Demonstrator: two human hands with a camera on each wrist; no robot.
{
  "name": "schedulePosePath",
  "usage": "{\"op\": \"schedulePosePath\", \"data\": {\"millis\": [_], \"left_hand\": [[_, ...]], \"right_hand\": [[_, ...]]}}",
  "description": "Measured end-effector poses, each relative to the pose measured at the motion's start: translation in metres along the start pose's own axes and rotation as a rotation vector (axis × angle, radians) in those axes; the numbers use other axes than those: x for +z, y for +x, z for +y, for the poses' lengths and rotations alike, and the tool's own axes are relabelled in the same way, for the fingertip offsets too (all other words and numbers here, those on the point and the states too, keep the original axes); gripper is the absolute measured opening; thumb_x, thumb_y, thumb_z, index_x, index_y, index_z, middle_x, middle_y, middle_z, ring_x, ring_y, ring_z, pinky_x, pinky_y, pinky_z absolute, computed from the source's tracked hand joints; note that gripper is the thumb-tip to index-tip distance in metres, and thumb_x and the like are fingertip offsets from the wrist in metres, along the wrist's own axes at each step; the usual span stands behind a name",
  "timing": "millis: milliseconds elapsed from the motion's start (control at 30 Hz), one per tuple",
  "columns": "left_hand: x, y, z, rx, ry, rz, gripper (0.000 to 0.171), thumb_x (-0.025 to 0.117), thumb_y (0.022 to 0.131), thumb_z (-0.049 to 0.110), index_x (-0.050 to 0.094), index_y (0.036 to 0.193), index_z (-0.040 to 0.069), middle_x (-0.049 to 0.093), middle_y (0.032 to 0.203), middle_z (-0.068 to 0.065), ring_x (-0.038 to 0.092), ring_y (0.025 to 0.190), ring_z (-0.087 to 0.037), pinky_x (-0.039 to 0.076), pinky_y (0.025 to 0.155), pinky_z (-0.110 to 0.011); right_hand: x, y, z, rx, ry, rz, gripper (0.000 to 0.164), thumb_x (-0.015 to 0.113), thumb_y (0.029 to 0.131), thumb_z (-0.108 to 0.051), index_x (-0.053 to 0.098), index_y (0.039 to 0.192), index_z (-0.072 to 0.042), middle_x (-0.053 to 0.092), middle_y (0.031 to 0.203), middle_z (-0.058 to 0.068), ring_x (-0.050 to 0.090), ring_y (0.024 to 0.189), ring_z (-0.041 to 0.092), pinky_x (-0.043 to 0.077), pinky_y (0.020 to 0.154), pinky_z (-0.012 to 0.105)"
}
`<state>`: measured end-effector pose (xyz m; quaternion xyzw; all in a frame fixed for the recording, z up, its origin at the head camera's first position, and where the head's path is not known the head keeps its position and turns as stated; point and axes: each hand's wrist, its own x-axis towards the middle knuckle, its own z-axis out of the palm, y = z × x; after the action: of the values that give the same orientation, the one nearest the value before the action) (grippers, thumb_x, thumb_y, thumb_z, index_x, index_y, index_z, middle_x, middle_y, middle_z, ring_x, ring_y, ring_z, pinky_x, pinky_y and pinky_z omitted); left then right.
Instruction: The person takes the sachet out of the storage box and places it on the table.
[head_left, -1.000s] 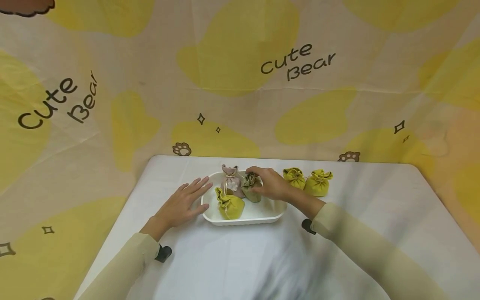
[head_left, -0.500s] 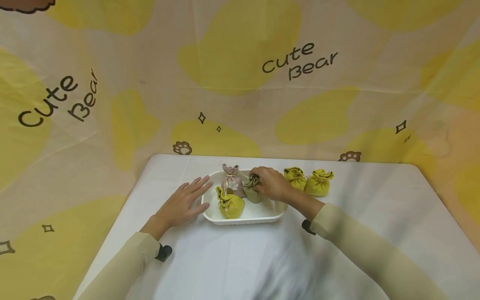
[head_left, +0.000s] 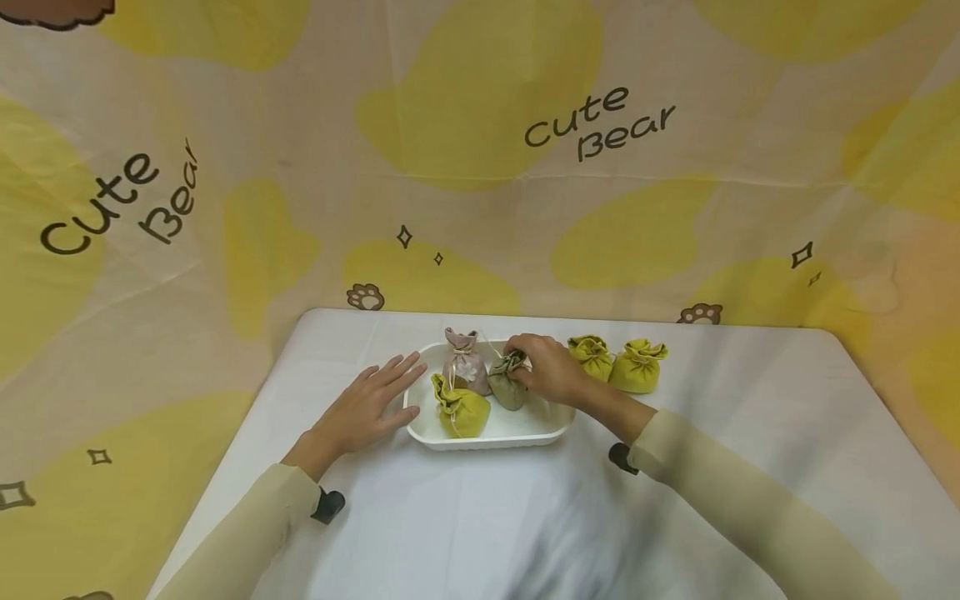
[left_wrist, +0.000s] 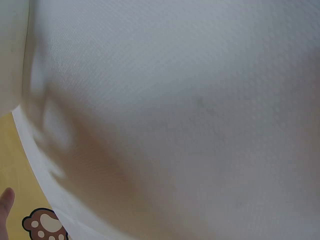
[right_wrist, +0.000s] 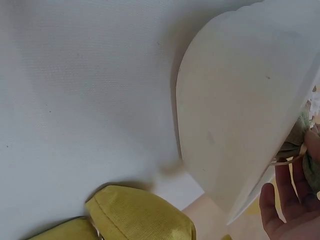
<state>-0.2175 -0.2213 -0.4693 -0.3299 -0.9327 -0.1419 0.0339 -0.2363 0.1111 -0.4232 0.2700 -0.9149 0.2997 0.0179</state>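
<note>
My right hand (head_left: 551, 367) pinches the gathered neck of an olive-green drawstring pouch (head_left: 507, 393) inside a white tray (head_left: 491, 443). In the right wrist view, fingers (right_wrist: 284, 187) and thumb close round the neck of that pouch beyond the tray wall. My left hand (head_left: 366, 408) has its fingers spread along the tray's left rim; only a fingertip shows in the left wrist view. Also in the tray, a pale pink drawstring pouch (head_left: 467, 371) stands upright at the back, with a yellow-green drawstring pouch (head_left: 462, 414) tilted in front of it.
Two more yellow-green pouches, one at the back (head_left: 590, 357) and one beside it (head_left: 636, 367), sit on the white table (head_left: 450, 517) right of the tray. A printed cloth backdrop (head_left: 480, 208) rises behind the table's far edge.
The olive-green pouch and my right hand have shifted slightly right, and the pouch now stands straighter and a bit apart from the pink one. My left hand stays in place.
</note>
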Motion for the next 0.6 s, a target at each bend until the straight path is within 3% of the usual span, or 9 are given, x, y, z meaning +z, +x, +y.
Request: {"op": "schedulePosePath", "data": {"millis": [300,600], "left_hand": [[0.000,-0.001,0.002,-0.016,0.001,-0.018,0.067,0.051,0.099,0.051,0.032,0.157,0.023,0.025,0.164,0.003,0.027,0.149,-0.028,0.026,0.116,-0.058],[-0.001,0.000,0.003,-0.009,0.009,-0.010,0.067,0.051,0.099,0.051,0.033,0.157,0.022,0.026,0.163,0.002,0.028,0.148,-0.029,0.027,0.115,-0.059]], "right_hand": [[-0.007,-0.009,0.004,-0.045,0.025,0.038,0.019,0.075,0.084,0.000,0.070,0.102,-0.003,0.072,0.101,0.008,0.068,0.097,0.023,0.055,0.086,0.041],[-0.033,-0.020,0.005,-0.107,0.036,0.094,0.019,0.078,0.083,0.000,0.068,0.099,-0.004,0.072,0.098,0.006,0.069,0.095,0.022,0.056,0.084,0.040]]}}
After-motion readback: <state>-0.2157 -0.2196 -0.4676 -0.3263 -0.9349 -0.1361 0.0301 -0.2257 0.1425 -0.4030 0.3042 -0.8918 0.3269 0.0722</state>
